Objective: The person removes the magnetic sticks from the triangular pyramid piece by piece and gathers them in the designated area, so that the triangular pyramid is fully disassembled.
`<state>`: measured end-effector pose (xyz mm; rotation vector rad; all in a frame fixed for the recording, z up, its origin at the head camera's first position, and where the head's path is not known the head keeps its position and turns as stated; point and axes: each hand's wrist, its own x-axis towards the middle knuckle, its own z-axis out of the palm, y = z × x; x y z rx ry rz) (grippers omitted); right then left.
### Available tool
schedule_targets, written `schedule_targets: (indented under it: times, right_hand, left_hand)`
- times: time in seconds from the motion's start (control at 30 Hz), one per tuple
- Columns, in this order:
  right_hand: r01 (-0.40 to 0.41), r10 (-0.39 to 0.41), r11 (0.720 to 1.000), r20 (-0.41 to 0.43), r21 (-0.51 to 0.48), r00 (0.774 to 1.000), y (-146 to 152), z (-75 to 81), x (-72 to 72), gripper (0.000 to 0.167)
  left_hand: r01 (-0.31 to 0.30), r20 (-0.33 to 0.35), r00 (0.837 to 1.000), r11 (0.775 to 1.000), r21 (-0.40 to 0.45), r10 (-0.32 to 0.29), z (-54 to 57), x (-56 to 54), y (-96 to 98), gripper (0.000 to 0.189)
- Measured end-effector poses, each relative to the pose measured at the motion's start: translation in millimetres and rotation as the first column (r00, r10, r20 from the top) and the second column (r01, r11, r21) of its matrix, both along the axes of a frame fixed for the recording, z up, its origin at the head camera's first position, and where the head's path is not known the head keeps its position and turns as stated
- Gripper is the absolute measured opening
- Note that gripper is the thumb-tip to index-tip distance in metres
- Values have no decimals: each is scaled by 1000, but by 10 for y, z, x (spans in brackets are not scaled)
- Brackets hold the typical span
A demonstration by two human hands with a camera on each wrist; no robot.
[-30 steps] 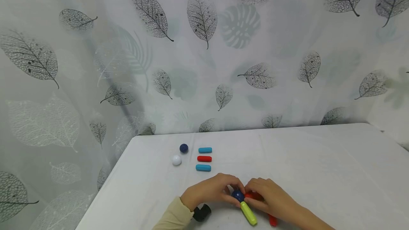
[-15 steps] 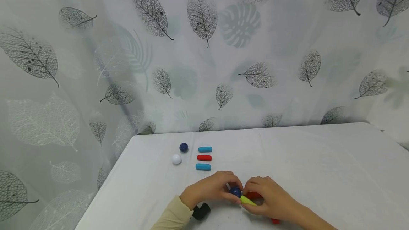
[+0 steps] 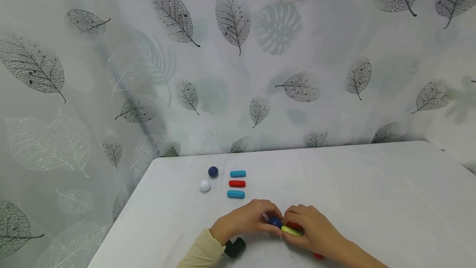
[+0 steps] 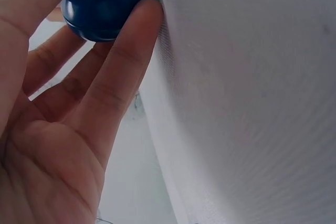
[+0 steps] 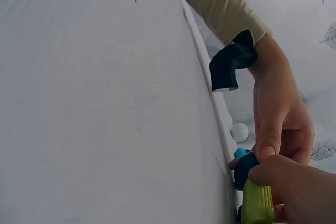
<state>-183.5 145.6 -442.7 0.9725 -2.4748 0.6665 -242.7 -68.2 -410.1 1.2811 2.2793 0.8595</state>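
Observation:
My left hand (image 3: 248, 220) pinches a dark blue ball (image 3: 275, 223) between thumb and fingers; the left wrist view shows the same ball (image 4: 105, 3) up close. Against its right side lies a yellow-green stick (image 3: 291, 231), gripped by my right hand (image 3: 316, 231). That stick (image 5: 257, 203) shows grooves and meets the ball in the right wrist view. Behind it, a red piece (image 3: 295, 225) is partly covered by the right fingers. Another red end (image 3: 318, 256) peeks out below the right hand; whether both belong to one stick is hidden.
Farther back on the white table (image 3: 353, 189) lie a second dark blue ball (image 3: 213, 171), a white ball (image 3: 205, 185), two blue sticks (image 3: 236, 194) and a red stick (image 3: 237, 184). A black curved piece (image 3: 235, 247) sits at the left wrist.
The yellow-green stick has swung from pointing toward the front edge to pointing right, into my right hand's grip. My left hand stays on the ball, which shifted slightly.

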Motion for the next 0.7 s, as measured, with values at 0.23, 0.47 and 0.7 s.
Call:
schedule_targets:
  times: [0.23, 0.47, 0.7]
  right_hand:
    - [-16, 16, 1000, 29, -16, 999, 1, 21, -15, 13]
    - [-40, 39, 999, 64, 18, 997, 30, 42, -27, 12]
    - [-74, 74, 997, -9, 22, 997, 37, 21, -47, 15]
  left_hand:
    - [11, 115, 993, 999, 49, -17, -13, -19, -25, 28]
    - [6, 160, 987, 999, 42, -13, -7, -48, -94, 27]
    - [-26, 98, 995, 1000, 2, 26, 57, -67, -170, 28]
